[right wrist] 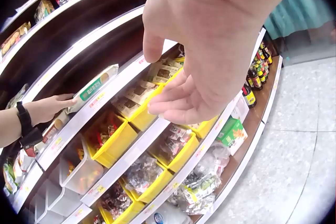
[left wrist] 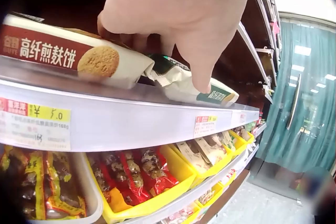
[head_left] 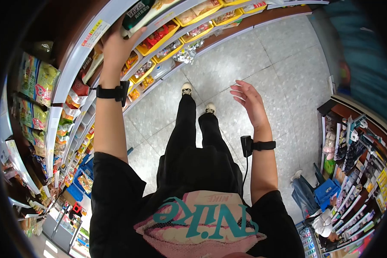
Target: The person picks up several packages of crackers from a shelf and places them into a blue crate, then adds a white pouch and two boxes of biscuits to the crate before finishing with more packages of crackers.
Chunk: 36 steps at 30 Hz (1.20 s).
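My left hand point(head_left: 117, 48) reaches onto a shelf at the upper left and grips a green-and-white biscuit package point(head_left: 137, 12). In the left wrist view, the thumb of the left hand point(left wrist: 181, 8) lies on the front of the green-and-white package point(left wrist: 202, 88); the fingers bend down behind, their tips hidden. A red-and-white biscuit package point(left wrist: 73, 53) lies beside it on the left. My right hand point(head_left: 250, 101) hangs over the floor in the head view, holding nothing, with its fingers loosely bent. From the right wrist, the right hand point(right wrist: 194, 71) appears in front of the shelves.
Below the packages, yellow bins point(left wrist: 184, 182) of wrapped snacks line the lower shelves, with price labels along the shelf edge point(left wrist: 121, 129). A teal curtain point(left wrist: 294, 92) hangs at the aisle's end. Another rack point(head_left: 352, 172) stands on the right, near a blue basket point(head_left: 327, 191).
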### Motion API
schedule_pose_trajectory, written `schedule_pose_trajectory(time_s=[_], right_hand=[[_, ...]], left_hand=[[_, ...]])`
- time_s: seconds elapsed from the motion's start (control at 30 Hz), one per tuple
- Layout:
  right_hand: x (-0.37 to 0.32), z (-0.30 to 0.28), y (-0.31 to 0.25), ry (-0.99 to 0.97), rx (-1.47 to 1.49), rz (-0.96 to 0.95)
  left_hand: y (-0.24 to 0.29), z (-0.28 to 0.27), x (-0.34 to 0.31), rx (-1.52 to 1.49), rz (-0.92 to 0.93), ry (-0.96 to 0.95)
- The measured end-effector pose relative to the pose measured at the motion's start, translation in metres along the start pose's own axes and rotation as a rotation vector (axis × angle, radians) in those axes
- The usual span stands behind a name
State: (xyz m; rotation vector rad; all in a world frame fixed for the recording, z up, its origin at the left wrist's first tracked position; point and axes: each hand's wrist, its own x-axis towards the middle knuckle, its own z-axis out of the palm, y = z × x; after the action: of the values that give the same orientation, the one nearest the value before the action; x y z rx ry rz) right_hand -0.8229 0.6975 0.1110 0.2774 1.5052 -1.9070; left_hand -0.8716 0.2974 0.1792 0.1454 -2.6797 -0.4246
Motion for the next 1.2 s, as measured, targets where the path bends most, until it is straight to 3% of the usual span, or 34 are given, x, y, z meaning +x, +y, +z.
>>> schedule_pose_trajectory(time_s=[0.13, 0.23, 0.47, 0.53, 0.57, 0.73, 0.93, 1.13, 1.2], right_hand=[[-0.011, -0.002, -0.003, -0.002, 0.011, -0.01], [-0.021, -0.004, -0.006, 0.001, 0.01, -0.012], [-0.044, -0.018, 0.004, -0.003, 0.009, -0.029], [-0.048, -0.022, 0.008, -0.009, -0.005, -0.007], [-0.05, -0.024, 0.01, -0.008, -0.005, -0.01], [-0.065, -0.028, 0.018, -0.02, 0.0, 0.026], [-0.082, -0.011, 0.025, -0.057, 0.002, 0.027], [-0.113, 0.025, 0.024, -0.019, -0.019, -0.059], [-0.128, 0.043, 0.027, -0.002, -0.045, -0.084]], left_hand=[[-0.003, 0.0, 0.001, 0.129, -0.065, -0.019], [-0.004, 0.003, 0.004, 0.153, -0.253, -0.131], [-0.001, 0.004, 0.008, 0.22, -0.126, -0.082], [0.016, -0.003, 0.005, 0.138, -0.359, -0.194], [0.019, 0.0, -0.005, 0.206, -0.116, 0.054], [0.053, -0.011, -0.059, 0.083, 0.117, 0.131], [0.039, 0.0, -0.168, -0.174, 0.03, -0.196], [-0.027, -0.003, -0.285, -0.417, -0.214, -1.112], [-0.051, -0.009, -0.317, -0.228, -0.181, -1.212]])
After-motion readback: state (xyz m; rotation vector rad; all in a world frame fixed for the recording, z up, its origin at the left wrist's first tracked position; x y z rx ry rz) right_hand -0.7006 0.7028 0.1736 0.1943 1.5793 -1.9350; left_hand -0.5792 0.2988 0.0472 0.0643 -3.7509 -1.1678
